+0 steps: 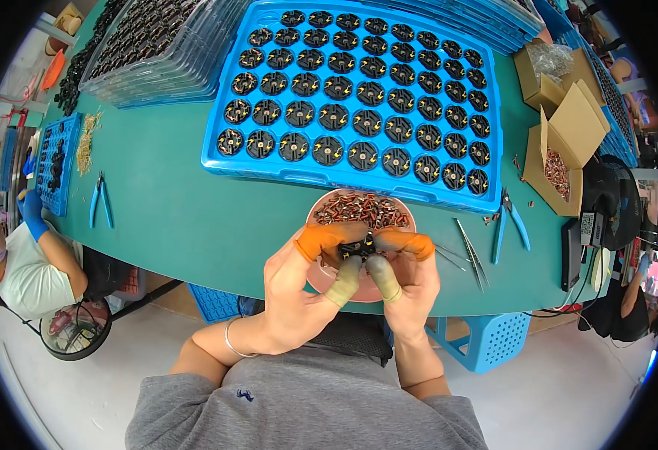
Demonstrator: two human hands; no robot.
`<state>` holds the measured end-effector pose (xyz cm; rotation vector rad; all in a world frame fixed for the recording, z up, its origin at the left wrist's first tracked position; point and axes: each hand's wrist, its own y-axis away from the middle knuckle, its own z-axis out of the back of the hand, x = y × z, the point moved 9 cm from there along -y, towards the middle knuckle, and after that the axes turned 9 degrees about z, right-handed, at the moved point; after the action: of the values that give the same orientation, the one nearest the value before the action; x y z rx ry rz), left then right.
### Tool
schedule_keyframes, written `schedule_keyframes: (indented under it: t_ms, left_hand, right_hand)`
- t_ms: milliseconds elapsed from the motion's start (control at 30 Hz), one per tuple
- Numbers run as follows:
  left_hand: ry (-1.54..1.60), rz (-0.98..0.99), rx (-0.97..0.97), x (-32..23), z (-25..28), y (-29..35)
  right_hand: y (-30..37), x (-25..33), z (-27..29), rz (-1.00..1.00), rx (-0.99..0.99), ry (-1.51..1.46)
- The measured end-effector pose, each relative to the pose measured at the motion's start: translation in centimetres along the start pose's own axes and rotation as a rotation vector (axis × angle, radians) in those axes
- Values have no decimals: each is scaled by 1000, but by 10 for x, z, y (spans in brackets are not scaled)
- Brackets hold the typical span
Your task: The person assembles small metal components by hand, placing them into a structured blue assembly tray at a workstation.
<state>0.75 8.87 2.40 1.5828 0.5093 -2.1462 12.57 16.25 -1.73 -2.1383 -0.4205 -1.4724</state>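
Observation:
Between the fingertips of both hands is a small black part (pixel 357 248) with a spot of yellow on it; my fingers cover much of it. My left hand (pixel 299 277) pinches its left side, and my right hand (pixel 405 274) pinches the right side. Orange and pale yellow finger covers sit on both index fingers and thumbs. Beneath the hands stands a pink bowl (pixel 315 279) heaped with small copper-coloured cylindrical pieces (pixel 363 210). Beyond it lies a blue tray (pixel 216 154) holding rows of round black parts with yellow bits (pixel 333 117).
Tweezers (pixel 470 251) and blue-handled pliers (pixel 510 225) lie to the right, near an open cardboard box (pixel 569 161) of small pieces. More pliers (pixel 101 201) rest at left. Stacked clear trays (pixel 160 60) stand at the back left. A co-worker (pixel 40 259) sits at far left.

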Motion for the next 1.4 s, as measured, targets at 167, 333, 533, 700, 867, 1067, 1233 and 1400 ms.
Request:
schedule_keyframes:
  t_ms: [167,333,533,700,867,1067,1233,1400]
  left_hand:
    - [31,-5,-32,0,3,1]
    - [-13,-10,-39,0,3,2]
    - [32,25,-33,2,2,2]
    - [-37,-20,-56,0,3,2]
    - [11,-10,-63,1,3,4]
    - [-68,-137,-80,-10,2,3]
    - [-42,-122,20,-11,4,-1]
    - [-32,-90,11,-5,5,-1]
  right_hand:
    - [2,-6,2,-63,36,-16]
    - [1,-3,-2,5,-5,9]
    - [1,-2,-1,-32,8,-18]
    - [3,-2,-2,-35,-26,44]
    - [3,-5,-2,-56,15,-77]
    - [2,-1,-4,16,9,-17]
    - [5,0,-6,17,-9,-16]
    - [2,1,-6,33,-13,39]
